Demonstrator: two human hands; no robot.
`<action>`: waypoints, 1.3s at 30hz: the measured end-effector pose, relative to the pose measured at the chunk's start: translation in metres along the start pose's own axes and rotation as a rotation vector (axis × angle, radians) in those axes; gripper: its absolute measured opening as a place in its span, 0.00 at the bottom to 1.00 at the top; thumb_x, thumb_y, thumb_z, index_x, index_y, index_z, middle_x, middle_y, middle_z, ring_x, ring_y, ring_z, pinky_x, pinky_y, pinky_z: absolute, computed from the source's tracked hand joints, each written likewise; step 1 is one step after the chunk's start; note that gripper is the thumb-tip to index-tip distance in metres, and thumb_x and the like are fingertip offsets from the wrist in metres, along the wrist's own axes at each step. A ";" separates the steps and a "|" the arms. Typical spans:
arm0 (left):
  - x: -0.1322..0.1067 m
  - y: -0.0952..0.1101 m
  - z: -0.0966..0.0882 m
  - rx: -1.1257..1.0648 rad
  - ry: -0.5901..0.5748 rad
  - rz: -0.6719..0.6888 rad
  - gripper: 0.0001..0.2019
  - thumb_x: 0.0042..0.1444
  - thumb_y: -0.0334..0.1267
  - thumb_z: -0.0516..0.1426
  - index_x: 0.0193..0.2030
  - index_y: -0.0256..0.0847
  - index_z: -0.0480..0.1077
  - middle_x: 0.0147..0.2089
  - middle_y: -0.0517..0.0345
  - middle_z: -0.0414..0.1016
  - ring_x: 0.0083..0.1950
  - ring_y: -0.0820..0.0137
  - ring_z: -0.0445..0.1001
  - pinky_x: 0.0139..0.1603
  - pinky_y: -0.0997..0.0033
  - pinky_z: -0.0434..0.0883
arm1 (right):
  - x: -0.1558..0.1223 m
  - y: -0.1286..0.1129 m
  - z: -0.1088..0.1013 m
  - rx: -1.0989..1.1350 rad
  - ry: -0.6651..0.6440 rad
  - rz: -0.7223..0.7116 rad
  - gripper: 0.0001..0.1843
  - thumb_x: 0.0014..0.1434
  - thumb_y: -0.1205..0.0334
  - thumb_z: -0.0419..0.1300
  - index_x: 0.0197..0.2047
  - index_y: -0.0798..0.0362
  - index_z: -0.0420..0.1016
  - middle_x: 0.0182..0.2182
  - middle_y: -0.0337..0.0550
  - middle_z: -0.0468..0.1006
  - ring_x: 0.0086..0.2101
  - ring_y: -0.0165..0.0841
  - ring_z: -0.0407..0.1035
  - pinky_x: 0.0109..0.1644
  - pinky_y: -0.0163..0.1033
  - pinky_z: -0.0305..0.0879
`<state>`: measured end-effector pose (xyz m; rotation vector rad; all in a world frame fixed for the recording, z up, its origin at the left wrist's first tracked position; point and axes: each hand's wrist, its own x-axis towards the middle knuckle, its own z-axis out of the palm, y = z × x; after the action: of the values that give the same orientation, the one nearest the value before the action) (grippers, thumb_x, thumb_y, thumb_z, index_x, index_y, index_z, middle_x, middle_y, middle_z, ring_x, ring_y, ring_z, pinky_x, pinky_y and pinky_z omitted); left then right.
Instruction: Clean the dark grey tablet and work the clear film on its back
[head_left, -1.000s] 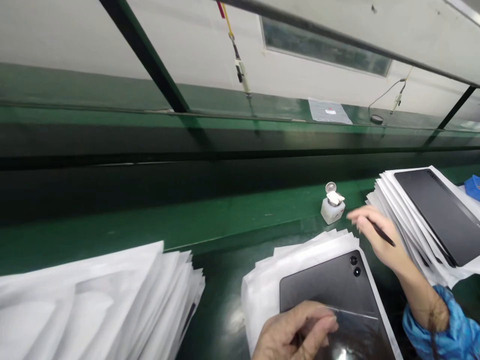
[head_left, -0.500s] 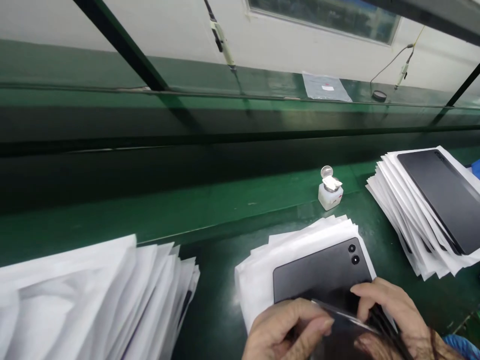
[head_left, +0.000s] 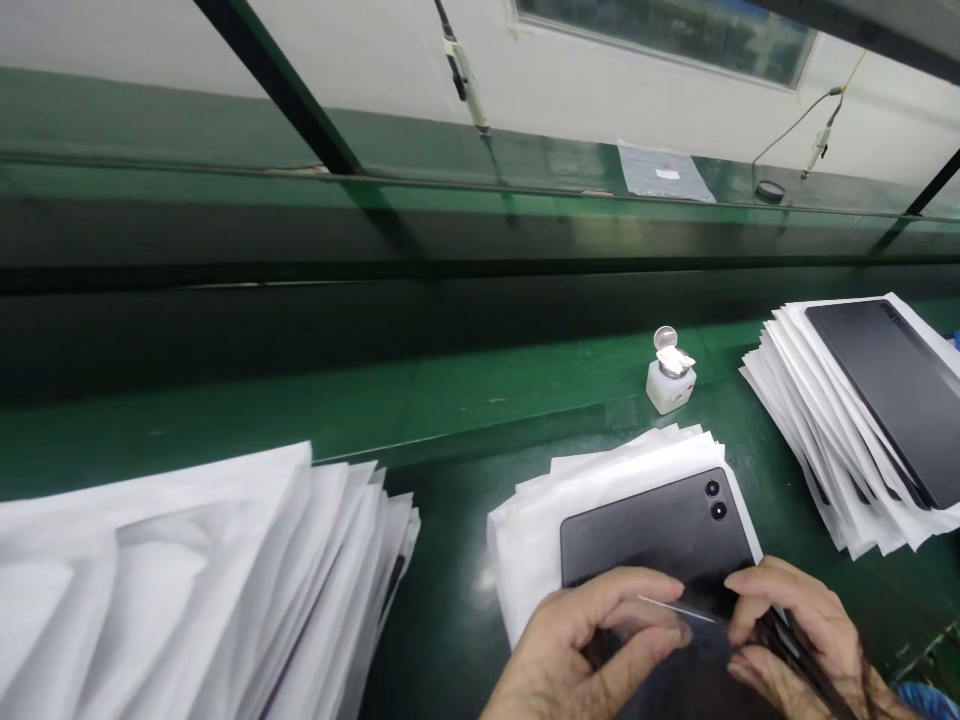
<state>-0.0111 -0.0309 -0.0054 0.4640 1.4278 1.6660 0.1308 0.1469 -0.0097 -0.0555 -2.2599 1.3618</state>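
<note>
Both hands bottom ctr: left grip (head_left: 592,640) & right grip (head_left: 795,625) pinch clear film (head_left: 675,615) over dark tablet (head_left: 652,535).

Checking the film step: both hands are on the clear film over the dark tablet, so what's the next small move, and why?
Probably lower the clear film flat onto the dark tablet. The left hand and right hand pinch its two ends, its far edge hovers across the tablet's back below the camera lenses, and it looks roughly square to the sides.
</note>
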 end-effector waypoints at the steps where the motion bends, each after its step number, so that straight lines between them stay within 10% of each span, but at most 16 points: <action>1: 0.000 0.001 0.001 0.008 -0.028 -0.009 0.09 0.52 0.50 0.69 0.39 0.55 0.81 0.30 0.65 0.85 0.34 0.73 0.82 0.39 0.82 0.73 | 0.001 0.000 -0.004 0.018 0.018 0.018 0.22 0.65 0.52 0.60 0.62 0.37 0.70 0.27 0.40 0.78 0.23 0.40 0.70 0.27 0.44 0.71; 10: -0.001 -0.002 0.009 0.354 0.074 0.190 0.04 0.54 0.41 0.66 0.30 0.47 0.79 0.24 0.65 0.82 0.25 0.73 0.77 0.30 0.83 0.71 | 0.031 -0.018 -0.027 0.222 0.054 0.244 0.33 0.66 0.32 0.46 0.31 0.49 0.76 0.30 0.43 0.67 0.31 0.38 0.64 0.35 0.42 0.63; 18: 0.003 -0.017 0.005 0.462 0.077 0.435 0.07 0.58 0.46 0.64 0.31 0.49 0.77 0.24 0.68 0.80 0.21 0.75 0.75 0.24 0.85 0.70 | 0.045 -0.012 -0.016 0.547 -0.127 0.331 0.05 0.62 0.59 0.68 0.38 0.48 0.75 0.39 0.42 0.74 0.32 0.31 0.71 0.37 0.36 0.72; 39: 0.005 -0.003 0.009 0.620 0.070 0.510 0.08 0.61 0.41 0.62 0.30 0.47 0.75 0.23 0.69 0.79 0.21 0.75 0.75 0.24 0.83 0.68 | 0.050 -0.032 -0.009 0.262 -0.048 0.069 0.07 0.59 0.68 0.69 0.34 0.46 0.76 0.31 0.43 0.84 0.30 0.35 0.78 0.34 0.38 0.77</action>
<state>-0.0062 -0.0211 -0.0070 1.2070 1.9965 1.5928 0.0974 0.1522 0.0399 -0.0123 -2.1158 1.7015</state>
